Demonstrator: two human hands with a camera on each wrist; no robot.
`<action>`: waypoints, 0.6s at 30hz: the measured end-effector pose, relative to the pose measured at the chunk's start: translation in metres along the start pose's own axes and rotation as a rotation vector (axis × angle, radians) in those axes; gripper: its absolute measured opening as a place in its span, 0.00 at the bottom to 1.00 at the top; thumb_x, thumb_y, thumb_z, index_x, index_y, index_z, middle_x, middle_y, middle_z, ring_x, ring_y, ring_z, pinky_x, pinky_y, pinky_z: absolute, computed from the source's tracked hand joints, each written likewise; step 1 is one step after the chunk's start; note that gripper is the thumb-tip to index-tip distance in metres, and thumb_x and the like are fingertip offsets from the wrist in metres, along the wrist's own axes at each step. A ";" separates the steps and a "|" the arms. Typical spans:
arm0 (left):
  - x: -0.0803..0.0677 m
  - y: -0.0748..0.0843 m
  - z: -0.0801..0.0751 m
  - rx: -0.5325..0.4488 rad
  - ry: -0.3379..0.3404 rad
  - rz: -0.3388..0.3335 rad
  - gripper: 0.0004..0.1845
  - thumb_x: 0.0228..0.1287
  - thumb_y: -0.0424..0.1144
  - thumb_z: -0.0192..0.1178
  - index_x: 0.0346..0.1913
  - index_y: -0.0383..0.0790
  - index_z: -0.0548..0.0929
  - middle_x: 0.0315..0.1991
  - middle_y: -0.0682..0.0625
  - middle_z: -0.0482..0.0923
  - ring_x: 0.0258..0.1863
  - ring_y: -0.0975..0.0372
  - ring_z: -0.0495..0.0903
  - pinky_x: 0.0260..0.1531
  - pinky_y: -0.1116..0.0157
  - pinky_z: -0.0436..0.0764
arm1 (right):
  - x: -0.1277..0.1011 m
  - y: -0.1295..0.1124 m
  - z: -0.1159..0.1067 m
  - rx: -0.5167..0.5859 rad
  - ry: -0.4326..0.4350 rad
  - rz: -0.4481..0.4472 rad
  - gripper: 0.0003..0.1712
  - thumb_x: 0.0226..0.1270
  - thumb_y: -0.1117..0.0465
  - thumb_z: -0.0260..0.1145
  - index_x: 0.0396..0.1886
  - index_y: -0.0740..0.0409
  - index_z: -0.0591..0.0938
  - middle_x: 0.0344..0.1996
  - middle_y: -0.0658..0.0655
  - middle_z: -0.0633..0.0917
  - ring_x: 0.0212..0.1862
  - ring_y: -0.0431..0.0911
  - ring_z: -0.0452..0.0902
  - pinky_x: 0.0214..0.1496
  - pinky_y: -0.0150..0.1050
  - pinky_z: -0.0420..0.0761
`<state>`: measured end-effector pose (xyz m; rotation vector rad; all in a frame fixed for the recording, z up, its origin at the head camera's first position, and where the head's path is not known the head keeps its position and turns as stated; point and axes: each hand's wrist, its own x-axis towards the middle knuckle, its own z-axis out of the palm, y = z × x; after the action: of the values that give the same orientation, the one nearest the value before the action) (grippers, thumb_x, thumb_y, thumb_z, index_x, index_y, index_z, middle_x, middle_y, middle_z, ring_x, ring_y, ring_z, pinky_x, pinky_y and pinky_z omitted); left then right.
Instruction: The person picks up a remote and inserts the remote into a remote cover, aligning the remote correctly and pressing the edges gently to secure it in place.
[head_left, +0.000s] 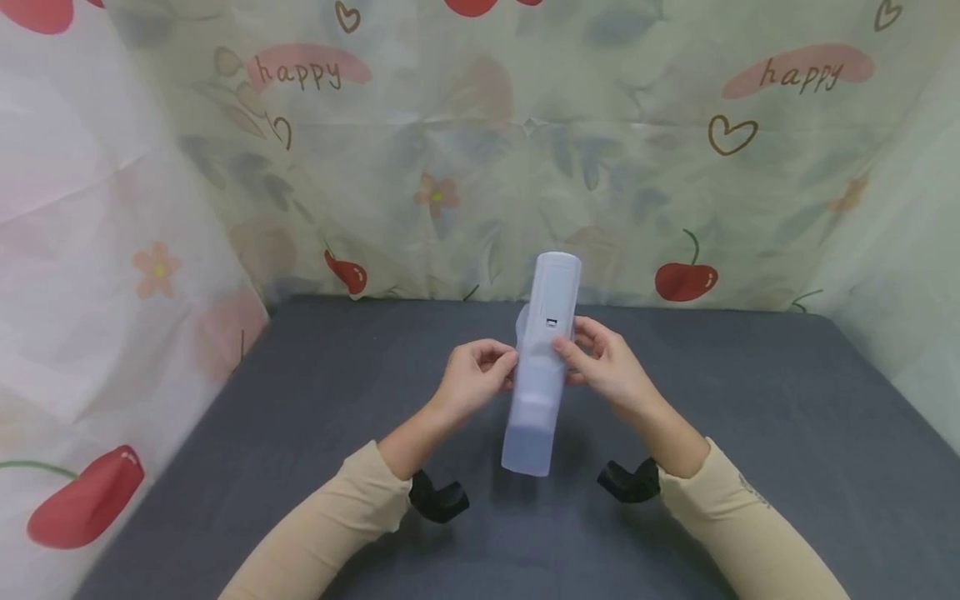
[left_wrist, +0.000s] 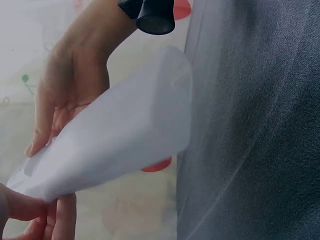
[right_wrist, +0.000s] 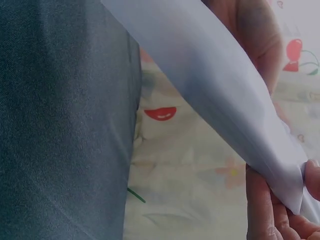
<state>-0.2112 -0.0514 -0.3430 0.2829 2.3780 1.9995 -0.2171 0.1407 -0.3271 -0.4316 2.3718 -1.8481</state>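
Observation:
A long white device (head_left: 555, 287) with a small dark port on its face is held up at a tilt over the table. Frosted, translucent plastic (head_left: 527, 450) extends around its lower end, and a flap of it sticks out at the left edge. My left hand (head_left: 476, 375) pinches that left side between thumb and fingers. On the other side, my right hand (head_left: 611, 367) grips the device, thumb on its front and fingers behind. In the left wrist view the smooth plastic (left_wrist: 125, 115) spans between both hands. The right wrist view shows creased film (right_wrist: 285, 185) at the right fingertips.
A dark grey cloth-covered table (head_left: 360, 350) lies below the hands. Patterned curtains (head_left: 487, 167) with cherries and hearts enclose the back and sides. Black wrist-camera mounts (head_left: 438, 500) jut inward from both cream sleeves.

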 end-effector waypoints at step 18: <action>0.001 0.006 0.004 -0.019 0.078 -0.033 0.10 0.65 0.32 0.55 0.40 0.25 0.81 0.31 0.41 0.81 0.25 0.69 0.77 0.29 0.69 0.81 | -0.001 0.005 0.001 0.011 -0.094 -0.010 0.30 0.70 0.55 0.56 0.66 0.64 0.63 0.51 0.72 0.78 0.39 0.37 0.82 0.42 0.41 0.84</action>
<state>-0.2113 -0.0463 -0.3381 0.1674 2.3907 2.0543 -0.2168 0.1413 -0.3319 -0.5185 2.3009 -1.8024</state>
